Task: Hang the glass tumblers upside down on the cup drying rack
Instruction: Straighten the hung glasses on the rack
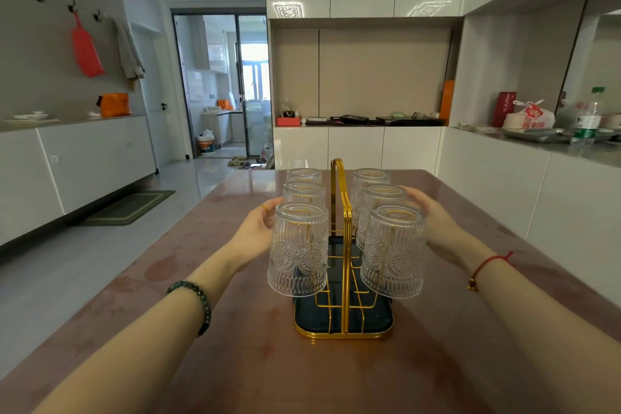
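Six tumblers (pixel 298 250) upside down on the rack (pixel 343 279) (three per side), mid-table (pixel 235 363).

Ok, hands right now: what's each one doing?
Left hand: open, against the left tumblers, not gripping.
Right hand: open, against the right tumblers.

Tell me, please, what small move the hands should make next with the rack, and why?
Probably ease both hands away. All six glass tumblers already hang upside down on the gold rack, three per side, none left on the table. The left hand and right hand only flank the rows.
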